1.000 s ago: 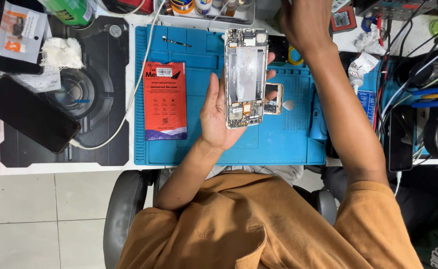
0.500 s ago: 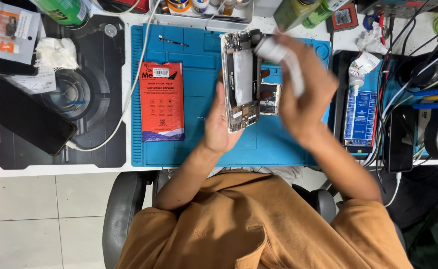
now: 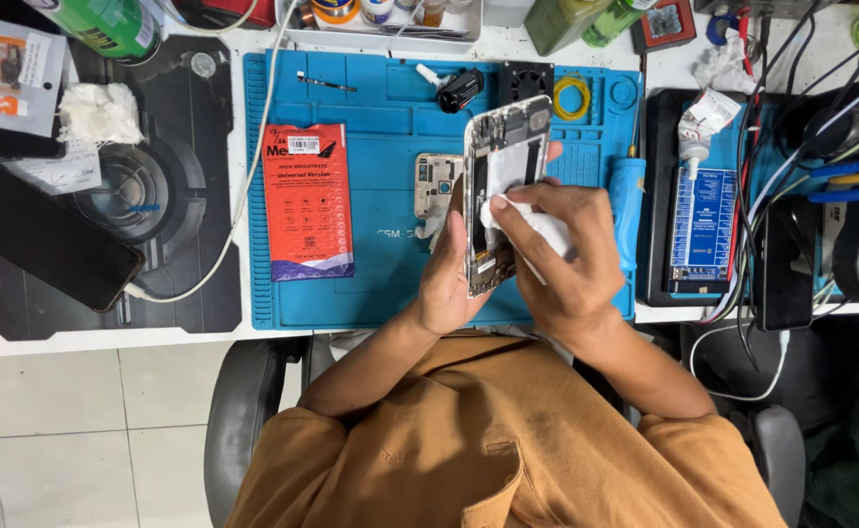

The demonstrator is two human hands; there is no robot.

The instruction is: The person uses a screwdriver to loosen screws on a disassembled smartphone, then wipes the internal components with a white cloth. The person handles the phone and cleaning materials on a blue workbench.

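My left hand (image 3: pixel 446 279) grips an opened phone frame (image 3: pixel 500 156), its inner parts bare, tilted up on edge above the blue work mat (image 3: pixel 390 264). My right hand (image 3: pixel 566 259) holds a wad of white tissue (image 3: pixel 527 221) and presses it against the inside of the frame. A small metal phone part (image 3: pixel 433 183) lies on the mat just left of the frame.
A red packet (image 3: pixel 306 200) lies on the mat's left half. A black phone (image 3: pixel 46 249) and white cable (image 3: pixel 244 186) rest on the black mat at left. A blue-handled tool (image 3: pixel 628 200), a black-tipped tool (image 3: pixel 457 88), bottles and a cable tangle crowd the back and right.
My right hand came down from the far edge of the bench with the white tissue and now presses it on the phone frame. The frame has tilted more on edge.
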